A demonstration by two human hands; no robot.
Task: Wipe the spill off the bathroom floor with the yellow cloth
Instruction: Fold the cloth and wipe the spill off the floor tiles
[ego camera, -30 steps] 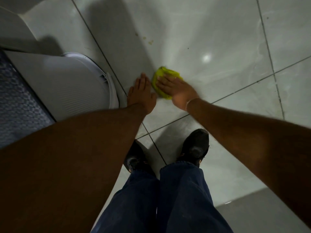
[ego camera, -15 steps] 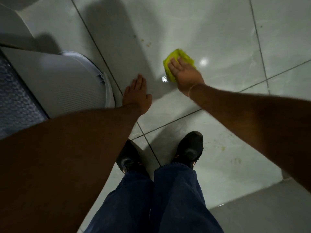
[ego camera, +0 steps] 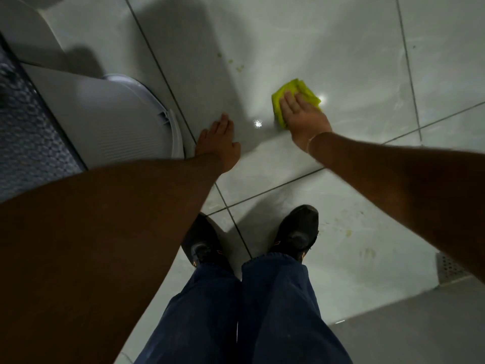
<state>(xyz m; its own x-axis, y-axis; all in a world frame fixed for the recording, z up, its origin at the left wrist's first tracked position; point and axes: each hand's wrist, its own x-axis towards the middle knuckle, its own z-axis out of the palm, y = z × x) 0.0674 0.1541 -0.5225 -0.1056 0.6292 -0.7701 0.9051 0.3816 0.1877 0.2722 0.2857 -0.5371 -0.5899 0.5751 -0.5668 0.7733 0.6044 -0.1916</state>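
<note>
Moved: the cloth [ego camera: 296, 97] and right hand [ego camera: 304, 118] have slid away from the left hand [ego camera: 219, 143] since a second ago.
Cloth: bunched on the floor [ego camera: 341, 43], under the right hand's fingers, poking out ahead and to its left.
Right hand: flat, fingers spread, pressing the cloth down, not gripping it.
Specks: yellowish bits [ego camera: 235, 64] lie ahead and to the left of the cloth, well apart; likely the next stroke.
Left hand: open, palm braced on the floor, empty.
Nearer hand: right.
Writing: none legible.
</note>
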